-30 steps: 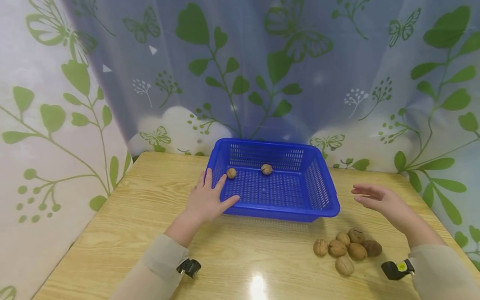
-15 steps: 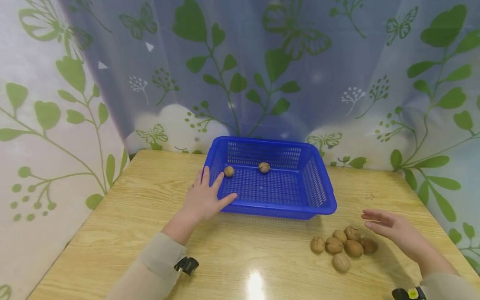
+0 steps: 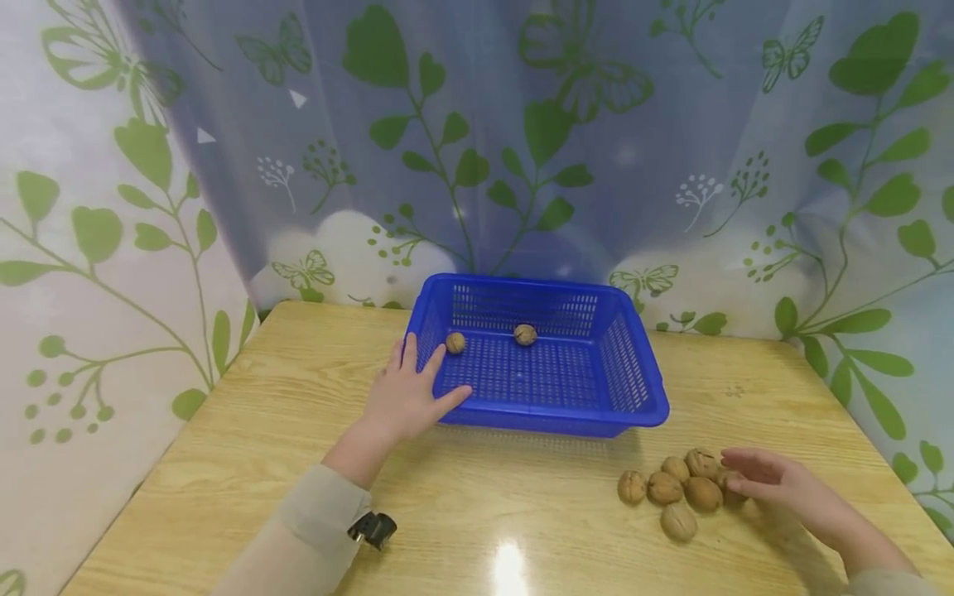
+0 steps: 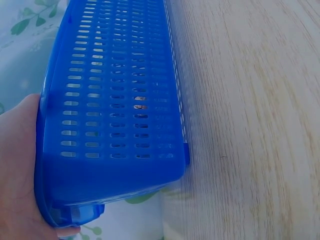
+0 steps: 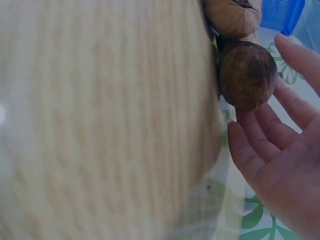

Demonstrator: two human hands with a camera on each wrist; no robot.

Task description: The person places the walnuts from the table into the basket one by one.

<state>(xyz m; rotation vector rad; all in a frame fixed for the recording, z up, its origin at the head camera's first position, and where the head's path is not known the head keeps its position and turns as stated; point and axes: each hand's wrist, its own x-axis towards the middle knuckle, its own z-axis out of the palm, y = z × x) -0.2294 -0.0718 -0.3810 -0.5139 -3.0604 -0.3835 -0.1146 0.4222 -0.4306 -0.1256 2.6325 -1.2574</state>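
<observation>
My left hand [image 3: 402, 401] rests with spread fingers on the left end of a blue plastic basket [image 3: 522, 416]. In the left wrist view that hand [image 4: 17, 165] lies along the basket's rim. Two walnuts, one at the left [image 3: 455, 342] and one near the back wall [image 3: 525, 334], lie inside. My right hand [image 3: 793, 488] is at the right side of a walnut group [image 3: 704, 494] on the table. In the right wrist view, its fingers extend behind a dark walnut [image 5: 247, 75], while the thumb [image 5: 300, 57] stands apart from it.
The wooden table [image 3: 298, 364] carries the basket toward its back edge. A patterned curtain [image 3: 477, 165] with green leaves and butterflies hangs right behind and along the left side. Another walnut [image 5: 235, 17] sits against the dark one.
My right hand has come down and toward me, from beside the basket to the dark walnut, which it now partly hides. The left hand stays on the basket; the view shifts slightly.
</observation>
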